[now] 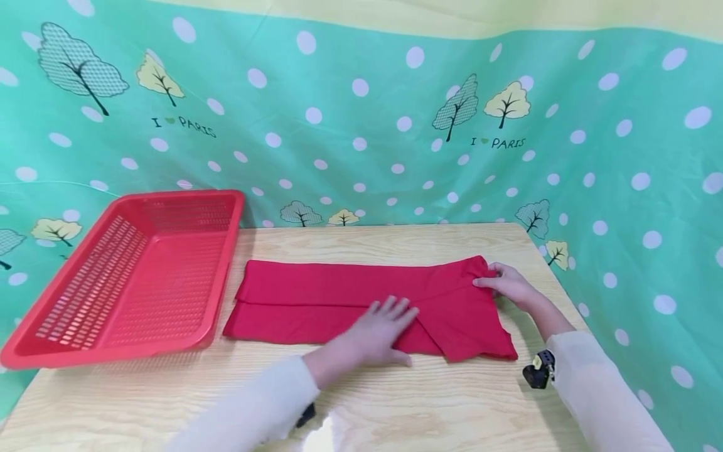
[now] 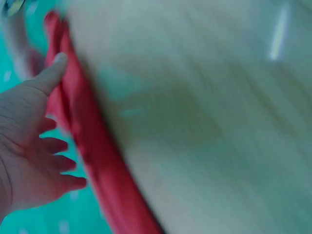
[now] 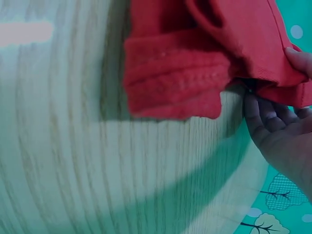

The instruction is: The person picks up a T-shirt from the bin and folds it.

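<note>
A red shirt (image 1: 316,285) lies folded into a long strip across the wooden table, with a sleeve-like flap slanting at its right end. My left hand (image 1: 378,333) is at the strip's near middle, fingers straight and spread; whether it touches the cloth I cannot tell. In the left wrist view that hand (image 2: 36,141) appears beside the red strip. At the far right corner my right hand (image 1: 511,285) pinches the shirt. The right wrist view shows the thumb over the cloth and the other fingers of that hand (image 3: 287,136) beneath it, near a stitched hem.
A red plastic basket (image 1: 164,276) with perforated sides stands left of the shirt, close to its left end. Green dotted cloth (image 1: 361,113) hangs behind the wooden table (image 1: 395,245) and along its right side.
</note>
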The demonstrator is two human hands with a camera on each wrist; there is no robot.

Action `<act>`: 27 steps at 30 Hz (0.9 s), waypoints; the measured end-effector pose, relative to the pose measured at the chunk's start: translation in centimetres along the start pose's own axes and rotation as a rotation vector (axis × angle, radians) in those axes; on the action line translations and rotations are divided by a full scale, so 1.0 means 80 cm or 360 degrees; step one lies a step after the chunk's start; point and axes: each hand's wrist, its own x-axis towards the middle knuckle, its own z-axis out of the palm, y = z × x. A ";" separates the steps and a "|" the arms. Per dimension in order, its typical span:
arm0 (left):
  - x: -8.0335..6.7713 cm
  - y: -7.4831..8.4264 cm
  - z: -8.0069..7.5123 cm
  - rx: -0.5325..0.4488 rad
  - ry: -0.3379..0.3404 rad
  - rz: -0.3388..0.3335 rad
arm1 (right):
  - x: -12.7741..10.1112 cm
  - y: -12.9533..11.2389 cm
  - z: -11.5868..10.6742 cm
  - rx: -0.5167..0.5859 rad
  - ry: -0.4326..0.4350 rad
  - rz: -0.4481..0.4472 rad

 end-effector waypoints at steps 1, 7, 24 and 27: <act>0.009 0.014 0.007 0.0065 0.0013 0.0056 | 0.000 -0.001 -0.001 0.0003 0.0003 0.0004; 0.055 0.082 0.039 0.0571 0.0255 0.0213 | 0.001 -0.007 -0.003 -0.0006 -0.0006 0.0055; 0.096 0.121 0.045 0.0748 0.0438 0.0202 | 0.004 0.003 -0.004 -0.0026 -0.0029 0.0075; 0.093 0.121 0.041 0.0698 0.0436 0.0173 | 0.004 0.005 -0.005 -0.0033 -0.0021 0.0059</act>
